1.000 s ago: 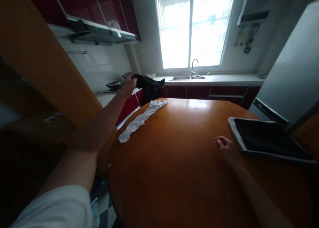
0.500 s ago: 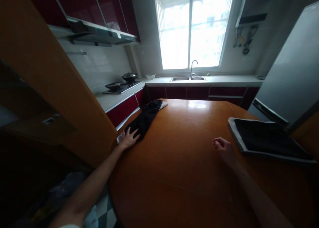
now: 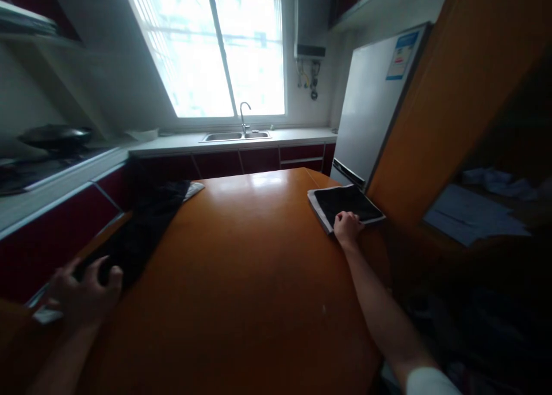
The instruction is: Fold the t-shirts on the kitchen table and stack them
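Note:
My left hand [image 3: 88, 291] rests at the near end of a crumpled black cloth [image 3: 149, 225], its fingers spread and bent. White patches show at both ends of this cloth, which lies along the left edge of the table. My right hand [image 3: 348, 227] is at the near edge of a flat, folded black cloth [image 3: 340, 199] with a whitish border. Its fingers are curled together against that edge; the fingertips are partly hidden.
Both cloths lie on a brown wooden table [image 3: 241, 257]. Beyond it are a counter with a sink [image 3: 228, 136] and a faucet [image 3: 244, 116]. A stove with a lidded pan [image 3: 56, 136] stands left. A fridge [image 3: 371, 96] and a wooden panel [image 3: 435, 113] rise on the right.
The view has turned right. My right hand has moved right, from bare tabletop to the folded black cloth. My left hand stays by the crumpled cloth, its fingers more bent.

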Demonstrator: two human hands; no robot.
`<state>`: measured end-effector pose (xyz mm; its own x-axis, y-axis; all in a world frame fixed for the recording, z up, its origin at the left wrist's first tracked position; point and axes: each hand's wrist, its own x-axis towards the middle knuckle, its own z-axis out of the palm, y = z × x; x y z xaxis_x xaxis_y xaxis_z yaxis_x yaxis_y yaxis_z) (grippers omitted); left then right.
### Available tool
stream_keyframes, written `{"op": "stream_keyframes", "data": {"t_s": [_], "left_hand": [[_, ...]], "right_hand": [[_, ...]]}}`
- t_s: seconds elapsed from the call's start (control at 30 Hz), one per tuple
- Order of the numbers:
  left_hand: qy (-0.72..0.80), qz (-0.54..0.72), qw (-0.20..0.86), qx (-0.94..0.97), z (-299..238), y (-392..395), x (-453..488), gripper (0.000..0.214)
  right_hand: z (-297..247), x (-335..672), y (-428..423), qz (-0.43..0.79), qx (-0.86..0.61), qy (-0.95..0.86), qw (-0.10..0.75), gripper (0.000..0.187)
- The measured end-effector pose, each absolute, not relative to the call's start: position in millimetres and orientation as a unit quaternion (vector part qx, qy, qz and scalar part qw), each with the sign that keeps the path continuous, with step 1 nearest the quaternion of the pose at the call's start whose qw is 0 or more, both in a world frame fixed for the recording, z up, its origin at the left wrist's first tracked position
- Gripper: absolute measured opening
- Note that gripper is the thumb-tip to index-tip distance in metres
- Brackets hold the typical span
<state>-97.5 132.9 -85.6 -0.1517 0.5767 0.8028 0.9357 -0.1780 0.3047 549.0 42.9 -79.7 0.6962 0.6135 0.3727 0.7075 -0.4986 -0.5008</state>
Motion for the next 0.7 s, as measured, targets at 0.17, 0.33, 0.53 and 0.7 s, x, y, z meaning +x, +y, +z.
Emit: {"op": "stream_keyframes", "data": {"t_s": [0.17,0.33,0.53,0.7], "left_hand": [[-0.509,-0.442,0.159,-0.721,-78.5,117.3,-25.4,0.027],[-0.428,-0.417,0.001,-0.802,-85.3,104.7,65.5,0.028],[-0.466,-0.401,-0.182,-0.767,-96.1,77.9,123.2,0.036],[-0.435,-0.268,-0.152,-0.846,-97.2,59.3,112.6,0.037]], "right_hand": [[-65.5,522.8,44.9,-0.070,-0.819,-0.438,0.365,0.019],[-58.4,432.3,20.9,0.048,-0.652,-0.643,0.399,0.014],[-51.8,353.3,-24.7,0.104,-0.445,-0.821,0.342,0.018],[-70.4,364.8,-13.4,0.100,-0.525,-0.782,0.319,0.025]]}}
